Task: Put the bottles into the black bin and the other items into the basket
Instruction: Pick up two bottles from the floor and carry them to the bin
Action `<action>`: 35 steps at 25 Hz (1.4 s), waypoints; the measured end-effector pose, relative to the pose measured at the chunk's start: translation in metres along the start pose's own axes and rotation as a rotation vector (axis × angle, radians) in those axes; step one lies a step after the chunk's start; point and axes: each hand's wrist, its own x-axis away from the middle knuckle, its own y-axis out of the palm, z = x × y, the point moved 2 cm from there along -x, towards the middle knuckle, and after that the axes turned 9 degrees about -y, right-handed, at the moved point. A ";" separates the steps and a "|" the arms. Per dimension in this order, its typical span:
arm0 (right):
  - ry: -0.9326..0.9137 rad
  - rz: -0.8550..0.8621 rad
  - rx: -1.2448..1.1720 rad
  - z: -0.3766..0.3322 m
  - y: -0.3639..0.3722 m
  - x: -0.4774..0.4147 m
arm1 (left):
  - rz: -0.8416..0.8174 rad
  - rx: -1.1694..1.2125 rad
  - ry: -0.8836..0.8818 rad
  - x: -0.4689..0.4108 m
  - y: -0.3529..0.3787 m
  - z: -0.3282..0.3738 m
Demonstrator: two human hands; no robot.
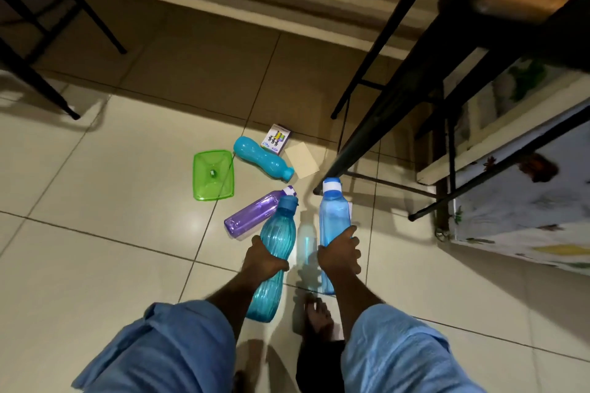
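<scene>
The left hand (263, 257) has its fingers (281, 266) wrapped around the middle of a ribbed teal bottle (275, 252), cap pointing to 12 o'clock, base down toward the blue sleeve (166, 348). The right hand (340, 254) grips a lighter blue bottle (333, 217) with a white-banded cap; its fingers (352, 241) curl round the body, and the wrist hides the bottle's lower part. Both bottles are held above the tiled floor (95, 265).

On the floor, at 11 o'clock from the left hand, a purple bottle (250, 215) lies on its side, its cap partly covered by the teal bottle's cap. Farther toward 12 o'clock lies a turquoise bottle (261, 158), with a small printed box (277, 138) just behind it and a beige card (301, 159) beside its cap. A green lid (213, 175) lies at 10 o'clock, apart from the bottles.

A bare foot (316, 316) shows blurred between the forearms. Neither bin nor basket shows. At 2 o'clock black metal legs (367, 143) cross the view, cut off at the top.
</scene>
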 end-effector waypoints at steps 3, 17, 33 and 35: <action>-0.045 0.045 -0.023 -0.024 -0.069 0.069 | 0.027 0.010 0.044 0.082 -0.044 0.031; -0.212 0.263 -0.102 -0.111 -0.281 0.338 | 0.072 0.217 0.221 0.377 -0.222 0.092; -0.477 0.283 -0.203 -0.123 -0.297 0.492 | 0.126 0.636 0.320 0.518 -0.270 0.009; -0.498 0.254 -0.203 -0.132 -0.276 0.519 | 0.143 0.695 0.302 0.532 -0.281 -0.021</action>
